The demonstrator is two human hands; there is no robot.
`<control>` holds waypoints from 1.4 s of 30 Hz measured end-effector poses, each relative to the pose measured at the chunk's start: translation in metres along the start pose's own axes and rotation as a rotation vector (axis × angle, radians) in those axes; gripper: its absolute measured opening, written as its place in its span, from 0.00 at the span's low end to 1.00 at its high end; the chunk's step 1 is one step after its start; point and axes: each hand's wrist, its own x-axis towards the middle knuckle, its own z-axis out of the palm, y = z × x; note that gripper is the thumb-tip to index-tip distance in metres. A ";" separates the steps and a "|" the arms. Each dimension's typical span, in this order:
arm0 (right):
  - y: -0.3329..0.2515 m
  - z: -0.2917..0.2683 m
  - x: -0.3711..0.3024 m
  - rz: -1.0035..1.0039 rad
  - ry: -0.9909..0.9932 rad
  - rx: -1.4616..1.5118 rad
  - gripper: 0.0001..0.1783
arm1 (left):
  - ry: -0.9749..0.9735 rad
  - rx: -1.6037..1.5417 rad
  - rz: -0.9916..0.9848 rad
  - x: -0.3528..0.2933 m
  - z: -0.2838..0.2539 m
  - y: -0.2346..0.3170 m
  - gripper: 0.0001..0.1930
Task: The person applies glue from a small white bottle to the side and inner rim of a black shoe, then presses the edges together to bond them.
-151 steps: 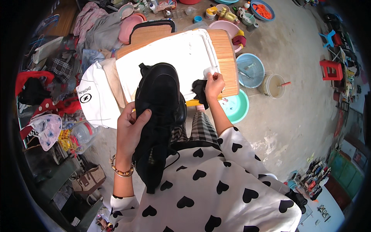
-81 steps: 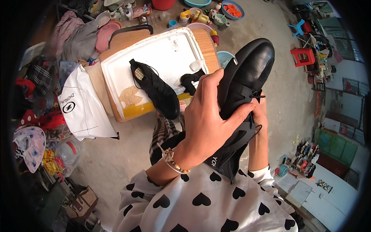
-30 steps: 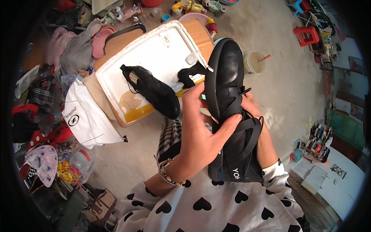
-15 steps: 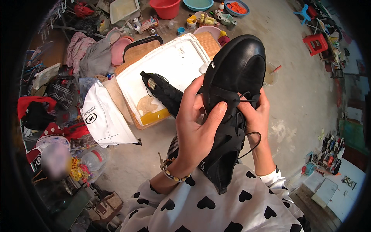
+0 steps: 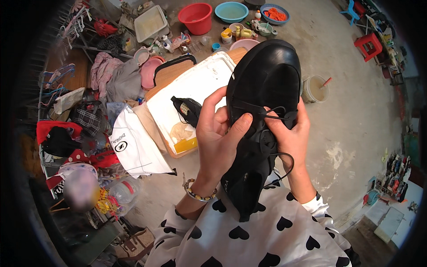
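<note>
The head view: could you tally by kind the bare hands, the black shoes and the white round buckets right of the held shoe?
Bare hands: 2, the left hand and the right hand
Black shoes: 2, a black lace-up shoe held in both hands and another black shoe, partly hidden, on the white rectangular tray
White round bucket: 1
Total: 5

Holds both forearms (image 5: 304,184) raised, slanting forward and up from the torso (image 5: 249,242), wrists (image 5: 297,170) nearly straight, left hand (image 5: 218,138) and right hand (image 5: 291,133) facing each other in a two-sided clasp. Points the left thumb (image 5: 241,126) forward and inward, index finger (image 5: 214,99) stretched forward, other fingers (image 5: 221,115) curled before the right part of the white tray (image 5: 195,84)'s near edge. Angles the right thumb (image 5: 275,124) forward and inward to the left, remaining fingers mostly out of sight
</note>
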 end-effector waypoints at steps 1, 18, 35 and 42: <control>0.000 -0.001 0.001 -0.009 0.002 0.008 0.25 | -0.004 0.001 0.000 0.001 0.002 0.002 0.28; -0.021 -0.005 0.023 -0.203 -0.020 0.062 0.29 | -0.029 0.147 0.193 0.012 0.029 0.028 0.29; -0.043 -0.006 0.021 -0.288 -0.058 0.137 0.27 | -0.103 0.195 0.340 0.003 0.042 0.042 0.30; -0.044 -0.005 0.021 -0.301 -0.080 0.164 0.27 | -0.034 0.112 0.408 0.001 0.049 0.042 0.26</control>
